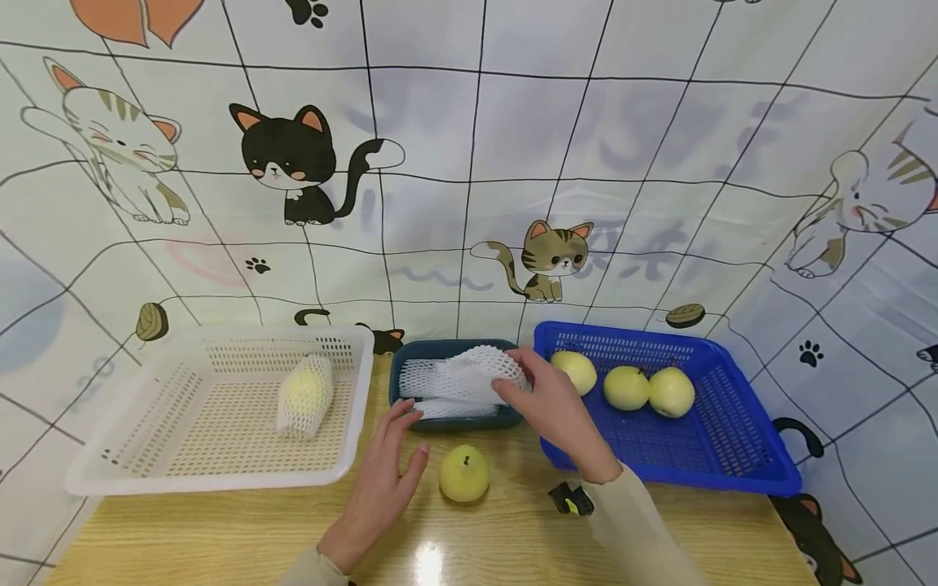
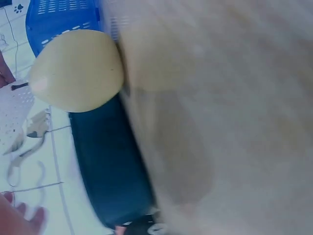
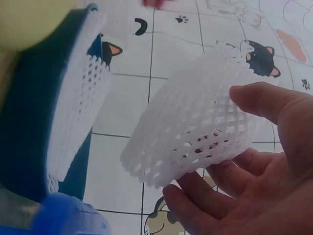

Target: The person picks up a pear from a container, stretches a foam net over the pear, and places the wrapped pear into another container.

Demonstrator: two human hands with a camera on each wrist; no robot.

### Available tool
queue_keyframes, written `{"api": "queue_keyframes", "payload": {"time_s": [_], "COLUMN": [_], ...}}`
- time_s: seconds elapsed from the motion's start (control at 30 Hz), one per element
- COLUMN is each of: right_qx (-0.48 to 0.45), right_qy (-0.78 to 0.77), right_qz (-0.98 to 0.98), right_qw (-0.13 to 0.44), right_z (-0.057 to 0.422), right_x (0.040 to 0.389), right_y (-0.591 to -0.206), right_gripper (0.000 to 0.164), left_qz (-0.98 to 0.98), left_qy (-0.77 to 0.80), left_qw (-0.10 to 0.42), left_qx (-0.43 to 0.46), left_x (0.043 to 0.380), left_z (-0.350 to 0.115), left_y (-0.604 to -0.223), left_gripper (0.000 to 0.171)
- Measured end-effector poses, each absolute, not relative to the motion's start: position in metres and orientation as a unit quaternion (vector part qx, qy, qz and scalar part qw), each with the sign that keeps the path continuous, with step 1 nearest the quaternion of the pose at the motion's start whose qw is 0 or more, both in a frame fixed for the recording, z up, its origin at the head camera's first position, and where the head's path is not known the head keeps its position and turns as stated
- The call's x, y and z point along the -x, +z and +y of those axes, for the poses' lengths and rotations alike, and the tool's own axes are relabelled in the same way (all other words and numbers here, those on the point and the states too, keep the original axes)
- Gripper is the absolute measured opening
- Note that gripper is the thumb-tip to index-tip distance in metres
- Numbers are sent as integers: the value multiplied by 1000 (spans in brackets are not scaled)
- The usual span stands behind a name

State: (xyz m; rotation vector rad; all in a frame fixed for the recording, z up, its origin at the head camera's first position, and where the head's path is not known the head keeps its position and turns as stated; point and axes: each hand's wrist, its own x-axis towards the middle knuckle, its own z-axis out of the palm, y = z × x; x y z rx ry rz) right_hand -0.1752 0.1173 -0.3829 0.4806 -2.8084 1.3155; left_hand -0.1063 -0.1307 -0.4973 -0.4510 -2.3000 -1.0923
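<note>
My right hand (image 1: 551,399) pinches a white foam fruit net (image 1: 489,368) between thumb and fingers, at the right end of a dark teal basket (image 1: 454,424). In the right wrist view this foam net (image 3: 195,117) hangs empty and flattened in the grip, apart from the nets in the basket. More foam nets (image 1: 425,380) lie in the teal basket. My left hand (image 1: 381,480) has its fingers loosely spread, fingertips at the basket's front left corner, holding nothing. On the table between the hands sits a round yellow-green fruit (image 1: 465,474) with its stem up.
A white basket (image 1: 220,480) at left contains one fruit in a foam net (image 1: 305,395). At right, a blue basket (image 1: 733,439) holds several bare fruits (image 1: 626,388). A small black object (image 1: 572,499) lies near my right sleeve. Behind stands a cat-patterned wall covering (image 1: 440,212).
</note>
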Motion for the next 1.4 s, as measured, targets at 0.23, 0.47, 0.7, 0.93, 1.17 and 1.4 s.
{"api": "queue_keyframes", "payload": {"time_s": [0.23,0.47,0.7,0.93,1.17,1.4], "right_qx": [-145,-126,-122,-126,-168,-232], "right_qy": [423,427,438,464,526,570], "right_qz": [-894,-895,-891,-877,-833,-788], "right_qw": [22,20,3,-24,6,22], "right_z": [118,114,113,118,143,158], "right_x": [147,134,124,117,113,128], "right_y": [-394,-404,-409,-417,-420,-415], "right_gripper": [54,55,51,48,36,34], "left_qz": [-770,-764,-799,-792,-764,-731], "left_qy": [-397,-334,-338,-387,-508,-607], "left_qw": [408,438,389,362,276,132], "left_qx": [288,337,310,303,286,284], "left_x": [114,117,116,118,119,117], "left_z": [-119,-108,-108,-110,-117,-129], "left_y": [-470,-450,-451,-456,-457,-451], "left_gripper": [36,39,36,19,20,11]}}
